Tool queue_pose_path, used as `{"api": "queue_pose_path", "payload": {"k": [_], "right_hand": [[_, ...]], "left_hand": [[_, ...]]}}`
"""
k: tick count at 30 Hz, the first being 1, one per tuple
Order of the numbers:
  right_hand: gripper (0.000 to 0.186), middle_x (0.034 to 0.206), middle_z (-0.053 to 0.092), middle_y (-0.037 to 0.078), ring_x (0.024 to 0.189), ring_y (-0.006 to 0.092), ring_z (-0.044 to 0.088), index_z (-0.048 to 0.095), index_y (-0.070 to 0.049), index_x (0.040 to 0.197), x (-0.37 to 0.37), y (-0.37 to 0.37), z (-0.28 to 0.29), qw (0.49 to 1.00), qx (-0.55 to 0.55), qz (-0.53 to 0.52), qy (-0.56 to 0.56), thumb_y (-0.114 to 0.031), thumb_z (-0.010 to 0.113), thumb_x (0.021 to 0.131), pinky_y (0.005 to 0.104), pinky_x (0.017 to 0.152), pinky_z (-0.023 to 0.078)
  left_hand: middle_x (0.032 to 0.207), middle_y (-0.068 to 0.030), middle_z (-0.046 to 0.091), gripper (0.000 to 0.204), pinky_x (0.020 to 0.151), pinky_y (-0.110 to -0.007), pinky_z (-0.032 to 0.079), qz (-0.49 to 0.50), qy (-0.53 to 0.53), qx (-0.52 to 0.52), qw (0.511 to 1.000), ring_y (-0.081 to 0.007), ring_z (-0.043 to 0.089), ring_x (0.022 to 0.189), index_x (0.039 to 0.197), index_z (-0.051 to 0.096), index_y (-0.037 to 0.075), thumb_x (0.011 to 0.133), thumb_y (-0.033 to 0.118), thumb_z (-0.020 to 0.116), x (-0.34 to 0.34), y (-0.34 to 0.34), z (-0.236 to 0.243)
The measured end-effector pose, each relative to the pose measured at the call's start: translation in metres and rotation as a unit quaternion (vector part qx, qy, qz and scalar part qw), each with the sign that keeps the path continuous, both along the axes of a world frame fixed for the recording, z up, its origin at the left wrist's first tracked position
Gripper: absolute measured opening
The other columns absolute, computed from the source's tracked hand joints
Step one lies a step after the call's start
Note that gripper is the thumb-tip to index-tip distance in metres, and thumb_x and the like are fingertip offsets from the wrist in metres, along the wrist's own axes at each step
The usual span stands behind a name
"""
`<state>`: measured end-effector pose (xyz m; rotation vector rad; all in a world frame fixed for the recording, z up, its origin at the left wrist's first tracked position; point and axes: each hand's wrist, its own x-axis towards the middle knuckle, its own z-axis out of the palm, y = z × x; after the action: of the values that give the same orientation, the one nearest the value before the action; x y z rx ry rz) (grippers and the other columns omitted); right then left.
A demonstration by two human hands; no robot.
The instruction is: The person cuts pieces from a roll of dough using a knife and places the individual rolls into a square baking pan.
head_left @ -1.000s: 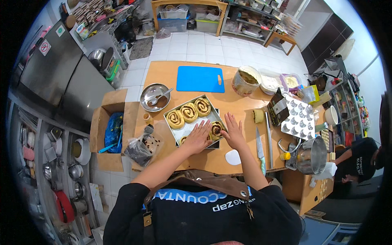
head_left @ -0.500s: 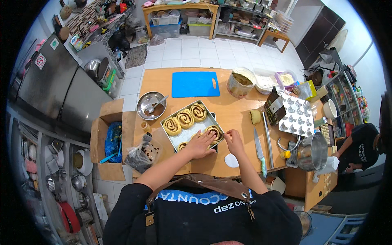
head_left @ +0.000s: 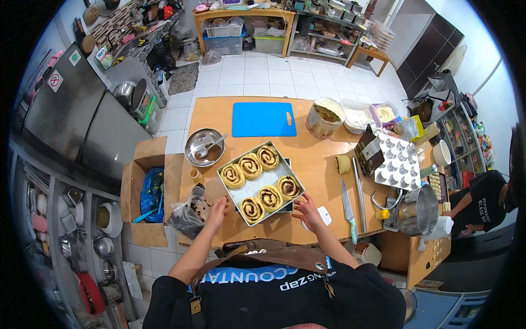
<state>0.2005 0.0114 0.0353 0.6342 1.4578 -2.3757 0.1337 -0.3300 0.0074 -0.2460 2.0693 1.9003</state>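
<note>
A square metal baking pan (head_left: pixel 257 184) lies turned at an angle on the table in front of me. Two rows of three spiral dough rolls (head_left: pixel 251 165) sit in it, with bare metal between the rows. Under it shows the edge of a second pan. My left hand (head_left: pixel 217 214) is just left of the pan, fingers stretched out and holding nothing. At the pan's right corner is my right hand (head_left: pixel 309 213), fingers apart; whether they touch the rim I cannot tell. A white dough scraper (head_left: pixel 324 216) lies partly behind that hand.
A bowl with a spoon (head_left: pixel 204 147), a blue cutting board (head_left: pixel 264 119) and a large tin (head_left: pixel 325 118) stand farther back. To the right lie a single roll (head_left: pixel 343 164), a knife (head_left: pixel 348 208) and a metal rod (head_left: pixel 359 192). A person (head_left: pixel 482 203) stands at far right.
My left hand has lifted off the near rolls and moved left, beside the pan. My right hand has lowered slightly and opened. The near row of rolls now shows fully.
</note>
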Motion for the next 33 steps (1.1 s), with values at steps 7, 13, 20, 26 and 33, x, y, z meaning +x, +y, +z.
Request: {"api": "queue_pose_path", "payload": {"k": [7, 13, 20, 26, 33], "right_hand": [[0.045, 0.119, 0.052, 0.008, 0.099, 0.016, 0.053, 0.041, -0.008, 0.125, 0.007, -0.009, -0.037, 0.997, 0.074, 0.013, -0.028, -0.006, 0.059, 0.083, 0.0322, 0.079, 0.046], [0.046, 0.097, 0.057, 0.003, 0.079, 0.0117, 0.053, 0.05, -0.006, 0.117, -0.019, -0.003, -0.073, 0.985, 0.168, 0.033, -0.034, 0.008, 0.054, 0.073, 0.0242, 0.065, 0.044], [0.056, 0.105, 0.06, 0.004, 0.093, 0.0153, 0.057, 0.052, -0.004, 0.122, -0.032, -0.002, -0.071, 0.978, 0.199, 0.05, 0.034, 0.015, 0.048, 0.07, 0.0279, 0.081, 0.047], [0.06, 0.124, 0.056, 0.009, 0.119, 0.0203, 0.05, 0.048, -0.001, 0.127, -0.042, 0.016, -0.067, 0.989, 0.129, 0.055, 0.054, 0.016, 0.045, 0.069, 0.0327, 0.103, 0.036], [0.064, 0.123, 0.057, 0.004, 0.116, 0.0163, 0.051, 0.05, -0.003, 0.127, -0.138, 0.053, -0.033, 0.979, 0.152, 0.07, 0.119, 0.016, 0.043, 0.066, 0.0295, 0.102, 0.038]], "left_hand": [[0.135, -0.007, 0.04, 0.075, 0.095, -0.054, 0.04, 0.047, -0.241, 0.239, 0.939, -0.0267, 0.038, 0.123, 0.136, 0.038, 0.008, 0.091, 0.068, 0.03, -0.004, 0.025, 0.014], [0.127, -0.0062, 0.045, 0.076, 0.084, -0.049, 0.049, 0.066, -0.255, 0.246, 0.933, -0.0221, 0.045, 0.113, 0.125, 0.045, 0.008, 0.088, 0.073, 0.032, -0.015, 0.029, 0.017], [0.116, -0.0054, 0.051, 0.065, 0.078, -0.044, 0.05, 0.085, -0.23, 0.288, 0.926, -0.0199, 0.047, 0.109, 0.116, 0.05, 0.01, 0.089, 0.068, 0.039, -0.012, 0.029, -0.007], [0.111, -0.0032, 0.054, 0.034, 0.069, -0.039, 0.053, 0.081, -0.178, 0.252, 0.948, -0.0154, 0.052, 0.103, 0.11, 0.052, 0.011, 0.09, 0.037, 0.062, -0.016, 0.051, 0.009], [0.107, -0.0052, 0.056, 0.027, 0.074, -0.046, 0.056, 0.094, -0.148, 0.25, 0.952, -0.0179, 0.055, 0.102, 0.106, 0.05, 0.007, 0.088, 0.022, 0.064, -0.095, 0.084, 0.043]]}}
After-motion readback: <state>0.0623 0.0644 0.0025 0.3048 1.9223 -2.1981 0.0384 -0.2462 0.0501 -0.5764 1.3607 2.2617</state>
